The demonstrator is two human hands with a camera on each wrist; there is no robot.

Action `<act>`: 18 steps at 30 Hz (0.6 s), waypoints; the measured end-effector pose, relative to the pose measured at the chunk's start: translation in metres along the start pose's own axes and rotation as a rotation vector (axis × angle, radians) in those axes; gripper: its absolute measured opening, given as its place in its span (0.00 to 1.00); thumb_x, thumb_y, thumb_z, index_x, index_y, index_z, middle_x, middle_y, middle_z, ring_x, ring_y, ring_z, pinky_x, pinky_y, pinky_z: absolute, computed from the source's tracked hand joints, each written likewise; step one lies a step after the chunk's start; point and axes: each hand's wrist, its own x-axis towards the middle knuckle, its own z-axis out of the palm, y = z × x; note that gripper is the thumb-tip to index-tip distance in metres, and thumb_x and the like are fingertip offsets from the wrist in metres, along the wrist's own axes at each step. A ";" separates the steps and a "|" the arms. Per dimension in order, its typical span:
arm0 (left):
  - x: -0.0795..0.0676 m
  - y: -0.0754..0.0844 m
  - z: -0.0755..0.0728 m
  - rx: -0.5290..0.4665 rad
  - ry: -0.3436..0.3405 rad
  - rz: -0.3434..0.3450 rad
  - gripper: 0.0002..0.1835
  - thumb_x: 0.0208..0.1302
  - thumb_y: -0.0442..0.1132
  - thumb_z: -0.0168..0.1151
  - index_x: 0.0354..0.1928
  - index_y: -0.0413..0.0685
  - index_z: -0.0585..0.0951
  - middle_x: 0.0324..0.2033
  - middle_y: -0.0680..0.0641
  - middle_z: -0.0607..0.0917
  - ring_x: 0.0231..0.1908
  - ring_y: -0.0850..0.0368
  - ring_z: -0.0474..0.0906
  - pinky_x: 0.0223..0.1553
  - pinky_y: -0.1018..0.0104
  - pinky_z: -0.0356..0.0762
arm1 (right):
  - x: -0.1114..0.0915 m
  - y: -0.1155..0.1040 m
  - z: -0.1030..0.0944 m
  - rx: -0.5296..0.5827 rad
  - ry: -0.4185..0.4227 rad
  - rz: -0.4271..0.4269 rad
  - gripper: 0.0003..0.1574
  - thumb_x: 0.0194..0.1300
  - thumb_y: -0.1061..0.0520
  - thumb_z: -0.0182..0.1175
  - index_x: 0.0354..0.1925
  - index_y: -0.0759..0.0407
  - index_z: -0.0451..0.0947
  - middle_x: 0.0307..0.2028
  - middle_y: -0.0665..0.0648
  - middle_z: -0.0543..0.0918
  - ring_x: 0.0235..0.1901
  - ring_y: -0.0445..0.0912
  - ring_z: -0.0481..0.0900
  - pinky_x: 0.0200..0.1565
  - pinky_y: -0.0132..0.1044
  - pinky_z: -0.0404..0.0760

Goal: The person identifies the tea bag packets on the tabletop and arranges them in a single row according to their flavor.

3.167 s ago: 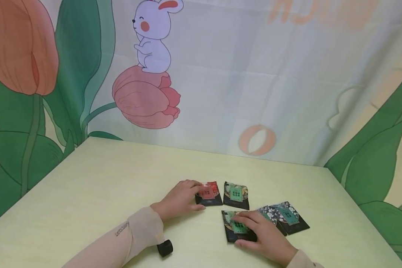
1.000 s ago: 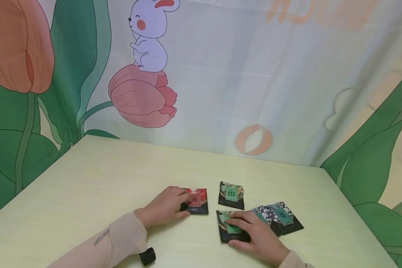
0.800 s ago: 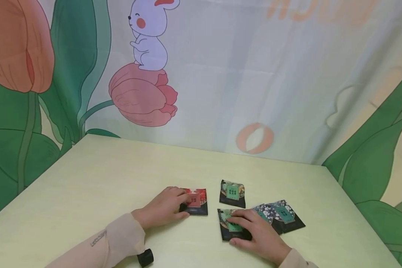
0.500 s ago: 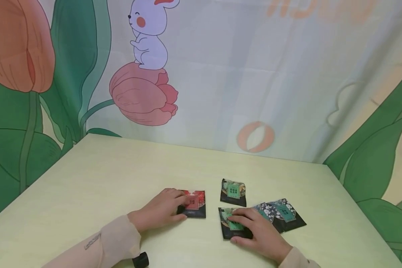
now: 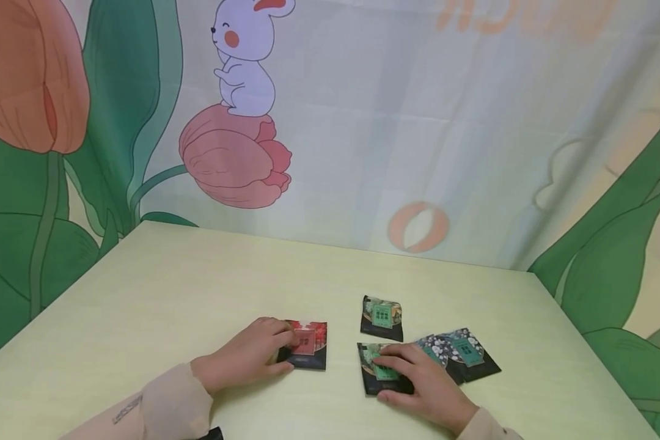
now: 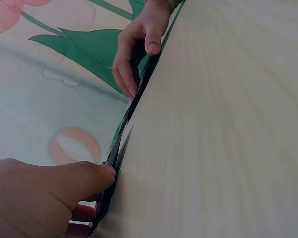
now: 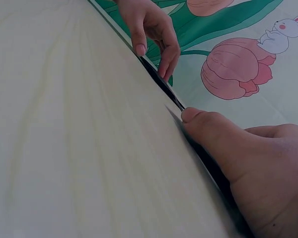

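Observation:
My left hand [image 5: 253,351] grips the left side of a flat, square black packet with a red label and red print [image 5: 310,345], thumb at its near edge. It lies on the table. My right hand [image 5: 431,385] rests over a black packet with a green label [image 5: 375,382], fingers on its top and thumb by its near edge. A matching green-label packet [image 5: 382,318] lies behind that one. To the right, two packets with white-flower print overlap, the outer one [image 5: 473,354] in full view and the other [image 5: 437,351] partly under my right hand.
The pale yellow table [image 5: 225,275] ends at a hanging cloth [image 5: 341,122] printed with tulips and a rabbit. A black object [image 5: 214,434] shows by my left sleeve [image 5: 170,400] at the lower frame edge.
My left hand has drawn the red-label packet leftward and nearer to me, away from the rear green-label packet it lay beside. The right hand and the other packets hold their places.

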 end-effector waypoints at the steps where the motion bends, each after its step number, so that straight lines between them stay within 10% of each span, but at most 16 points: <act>1: -0.002 0.000 0.000 -0.003 0.001 0.000 0.19 0.54 0.56 0.60 0.45 0.55 0.77 0.46 0.53 0.77 0.50 0.57 0.71 0.59 0.58 0.65 | 0.000 0.000 0.000 -0.003 0.004 -0.003 0.30 0.53 0.28 0.51 0.54 0.31 0.70 0.54 0.38 0.71 0.53 0.37 0.68 0.50 0.41 0.75; 18: -0.029 -0.002 -0.013 -0.015 -0.001 0.041 0.17 0.54 0.53 0.61 0.42 0.54 0.77 0.45 0.54 0.77 0.48 0.59 0.71 0.58 0.61 0.66 | 0.001 -0.006 -0.002 -0.006 -0.008 0.017 0.31 0.52 0.27 0.52 0.54 0.29 0.69 0.55 0.36 0.70 0.53 0.35 0.67 0.50 0.40 0.75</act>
